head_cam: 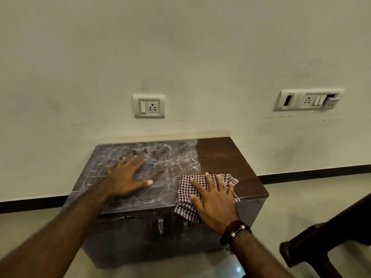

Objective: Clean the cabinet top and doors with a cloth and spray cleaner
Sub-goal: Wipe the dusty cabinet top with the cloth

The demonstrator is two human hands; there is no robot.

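Note:
A low dark-brown cabinet (224,157) stands against the wall. Most of its top is grey with dust and smears; the right strip is clean brown wood. My left hand (126,177) lies flat on the dusty top, fingers spread, holding nothing. My right hand (214,201) presses flat on a red-and-white checked cloth (186,197) at the front edge of the top; the cloth hangs a little over the doors. The two doors (130,237) below are dull and dusty, each with a small metal handle (161,225). No spray cleaner is in view.
A wall socket (149,106) sits above the cabinet and a wider switch panel (309,100) to the right. A dark wooden piece of furniture (325,241) juts in at the lower right. Pale floor tiles surround the cabinet.

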